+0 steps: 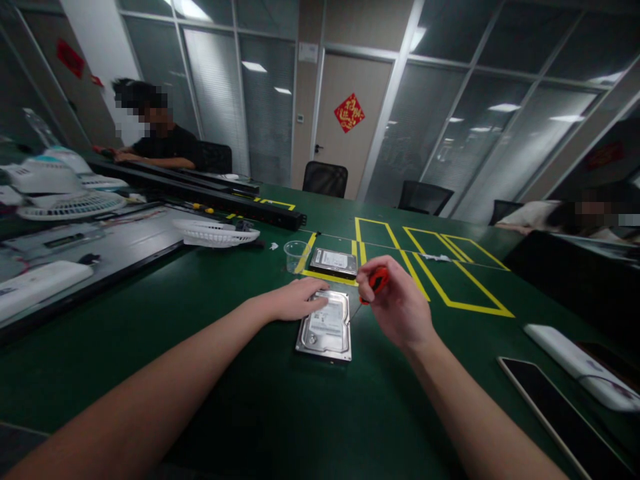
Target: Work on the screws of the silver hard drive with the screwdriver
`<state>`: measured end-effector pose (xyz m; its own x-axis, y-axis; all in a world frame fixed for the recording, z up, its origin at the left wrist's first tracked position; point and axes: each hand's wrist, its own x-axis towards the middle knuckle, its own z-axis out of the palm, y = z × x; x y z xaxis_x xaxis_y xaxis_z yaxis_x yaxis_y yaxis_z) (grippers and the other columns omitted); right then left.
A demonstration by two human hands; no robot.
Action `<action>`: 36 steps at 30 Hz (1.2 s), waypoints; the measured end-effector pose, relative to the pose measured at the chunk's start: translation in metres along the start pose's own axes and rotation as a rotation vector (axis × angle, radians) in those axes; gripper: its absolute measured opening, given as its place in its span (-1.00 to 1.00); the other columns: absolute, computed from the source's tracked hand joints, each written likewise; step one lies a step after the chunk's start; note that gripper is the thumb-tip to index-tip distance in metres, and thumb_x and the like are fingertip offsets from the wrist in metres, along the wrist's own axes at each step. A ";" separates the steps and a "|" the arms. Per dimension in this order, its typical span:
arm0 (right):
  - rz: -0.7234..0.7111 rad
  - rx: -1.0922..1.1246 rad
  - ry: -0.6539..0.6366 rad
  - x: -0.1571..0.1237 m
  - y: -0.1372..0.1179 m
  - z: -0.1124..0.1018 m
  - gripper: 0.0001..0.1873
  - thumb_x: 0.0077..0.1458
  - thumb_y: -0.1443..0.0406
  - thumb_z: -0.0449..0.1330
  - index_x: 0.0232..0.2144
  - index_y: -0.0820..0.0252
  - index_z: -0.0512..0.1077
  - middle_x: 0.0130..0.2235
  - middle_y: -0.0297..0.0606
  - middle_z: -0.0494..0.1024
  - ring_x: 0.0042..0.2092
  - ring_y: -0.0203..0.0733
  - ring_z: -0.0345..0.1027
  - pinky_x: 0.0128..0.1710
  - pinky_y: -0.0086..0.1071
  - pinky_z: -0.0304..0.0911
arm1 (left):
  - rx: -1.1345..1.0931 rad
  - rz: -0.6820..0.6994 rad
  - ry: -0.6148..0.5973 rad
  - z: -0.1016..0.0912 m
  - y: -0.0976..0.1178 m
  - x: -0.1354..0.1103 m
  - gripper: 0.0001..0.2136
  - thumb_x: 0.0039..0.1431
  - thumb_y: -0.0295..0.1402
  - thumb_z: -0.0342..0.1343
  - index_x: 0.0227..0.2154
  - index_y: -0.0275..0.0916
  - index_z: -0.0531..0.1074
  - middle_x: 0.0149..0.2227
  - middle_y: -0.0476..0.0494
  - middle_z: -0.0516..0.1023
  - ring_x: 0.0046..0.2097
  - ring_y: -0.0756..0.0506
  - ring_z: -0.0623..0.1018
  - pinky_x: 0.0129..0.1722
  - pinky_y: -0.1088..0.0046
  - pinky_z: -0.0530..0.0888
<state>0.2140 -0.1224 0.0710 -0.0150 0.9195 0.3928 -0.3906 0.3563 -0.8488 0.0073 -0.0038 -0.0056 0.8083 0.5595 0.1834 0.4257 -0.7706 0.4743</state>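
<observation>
A silver hard drive (327, 330) lies flat on the green table (210, 373) in front of me. My left hand (295, 300) rests on its far left corner, fingers flat and pressing down. My right hand (393, 300) hovers just right of the drive, fingers closed round a red-handled screwdriver (377, 281) whose thin shaft points down toward the drive's right edge. A second hard drive (334, 261) lies farther back on a yellow tape line.
A clear plastic cup (295, 255) stands left of the second drive. Yellow tape boxes (450, 273) mark the table to the right. A phone (565, 420) and white case (580, 363) lie at right. White fan parts (215, 233) and a black bar sit left. Other people sit at the back left and far right.
</observation>
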 end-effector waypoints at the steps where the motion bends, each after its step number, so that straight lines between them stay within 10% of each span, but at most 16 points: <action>1: 0.002 0.001 0.001 0.000 0.000 0.000 -0.68 0.31 0.14 0.08 -0.31 0.18 0.55 -0.40 -0.24 0.49 -0.46 -0.25 0.19 -0.41 -0.32 0.07 | -0.003 -0.003 -0.001 0.000 0.000 0.000 -0.57 0.45 -0.03 -0.06 0.19 -0.16 0.37 0.20 -0.26 0.47 0.20 -0.26 0.46 0.19 0.16 0.35; 36: -0.014 -0.053 0.003 -0.001 0.000 0.001 -0.81 0.24 0.21 0.17 -0.39 0.15 0.45 -0.35 -0.26 0.49 -0.36 -0.20 0.30 -0.36 -0.32 0.14 | -0.006 -0.006 -0.023 -0.004 0.005 -0.001 -0.60 0.47 -0.05 -0.07 0.15 -0.17 0.38 0.20 -0.26 0.46 0.19 -0.25 0.46 0.18 0.18 0.36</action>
<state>0.2132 -0.1232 0.0710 -0.0075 0.9148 0.4037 -0.3416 0.3771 -0.8609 0.0068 -0.0069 0.0001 0.8148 0.5569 0.1608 0.4282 -0.7652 0.4807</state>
